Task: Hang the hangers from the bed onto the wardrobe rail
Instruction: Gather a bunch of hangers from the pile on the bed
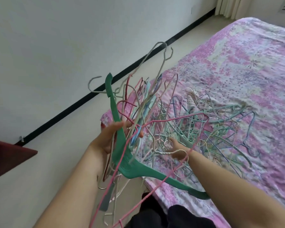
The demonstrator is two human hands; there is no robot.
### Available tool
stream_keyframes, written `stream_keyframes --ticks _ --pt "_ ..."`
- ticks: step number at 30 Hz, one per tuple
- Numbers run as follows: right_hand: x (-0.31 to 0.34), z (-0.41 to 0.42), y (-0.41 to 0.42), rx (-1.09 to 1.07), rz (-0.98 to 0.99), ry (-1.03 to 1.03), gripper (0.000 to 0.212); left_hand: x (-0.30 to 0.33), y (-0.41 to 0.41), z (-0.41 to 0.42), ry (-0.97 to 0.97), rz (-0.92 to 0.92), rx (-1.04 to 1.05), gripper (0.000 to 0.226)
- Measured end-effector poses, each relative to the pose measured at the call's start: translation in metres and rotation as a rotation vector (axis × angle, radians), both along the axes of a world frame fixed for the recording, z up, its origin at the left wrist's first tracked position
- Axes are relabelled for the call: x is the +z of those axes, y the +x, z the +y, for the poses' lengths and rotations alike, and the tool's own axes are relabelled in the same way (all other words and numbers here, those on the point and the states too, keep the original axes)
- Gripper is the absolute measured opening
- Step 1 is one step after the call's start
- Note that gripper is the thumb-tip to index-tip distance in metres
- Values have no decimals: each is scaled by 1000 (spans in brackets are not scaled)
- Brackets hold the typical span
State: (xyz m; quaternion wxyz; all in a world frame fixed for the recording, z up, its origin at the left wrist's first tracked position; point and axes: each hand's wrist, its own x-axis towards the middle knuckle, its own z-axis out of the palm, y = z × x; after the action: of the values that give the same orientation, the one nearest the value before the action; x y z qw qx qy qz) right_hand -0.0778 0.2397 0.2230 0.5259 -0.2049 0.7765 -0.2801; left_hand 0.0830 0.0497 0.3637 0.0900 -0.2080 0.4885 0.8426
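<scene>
My left hand (111,137) grips a bunch of hangers (138,102) lifted above the near-left corner of the bed; a wide green plastic hanger (122,155) and a long pink wire one stand out in it. A tangled pile of several wire and plastic hangers (220,127) lies on the pink flowered bedspread (237,71). My right hand (178,148) reaches into the near edge of that pile, its fingers among pale wire hangers; whether they pinch one is hidden. The wardrobe rail is out of view.
A white wall with a black skirting board (89,99) runs along the left. A dark red wooden corner (8,155) juts in at the lower left. Pale floor lies between wall and bed. Curtains (227,7) hang at the top right.
</scene>
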Motion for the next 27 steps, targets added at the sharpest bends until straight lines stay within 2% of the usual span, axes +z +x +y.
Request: stream_keyframes --ticks 2,3,8,11,14,17,18,20,23,25,27 --pt "-10 -8 -1 20 -60 33 69 1 1 3 1 1 -33 48" --pt "-10 -12 0 52 -69 70 72 1 2 4 11 -3 -29 46" --pt "-28 -25 13 244 2 95 42 1 0 -6 87 3 -24 67" --pt "-40 -27 15 335 216 131 33 -5 0 -18 63 -37 -26 72" --pt "-48 -26 9 325 316 139 34 -16 1 -27 66 -74 11 75" --pt "-46 -18 8 216 238 121 26 -28 1 -28 99 -49 58 72" --pt "-45 -17 9 217 249 129 25 -32 0 -26 107 -41 73 70" --pt "-44 -14 13 169 276 135 39 -40 -4 -21 120 -71 126 64" --pt "-41 -3 17 191 333 96 47 -55 -10 -12 157 -167 200 68" --pt "-43 11 13 200 432 118 48 -66 -10 -7 180 -183 281 74" --pt "-51 25 4 140 525 149 57 -74 -9 -5 184 -168 321 70"
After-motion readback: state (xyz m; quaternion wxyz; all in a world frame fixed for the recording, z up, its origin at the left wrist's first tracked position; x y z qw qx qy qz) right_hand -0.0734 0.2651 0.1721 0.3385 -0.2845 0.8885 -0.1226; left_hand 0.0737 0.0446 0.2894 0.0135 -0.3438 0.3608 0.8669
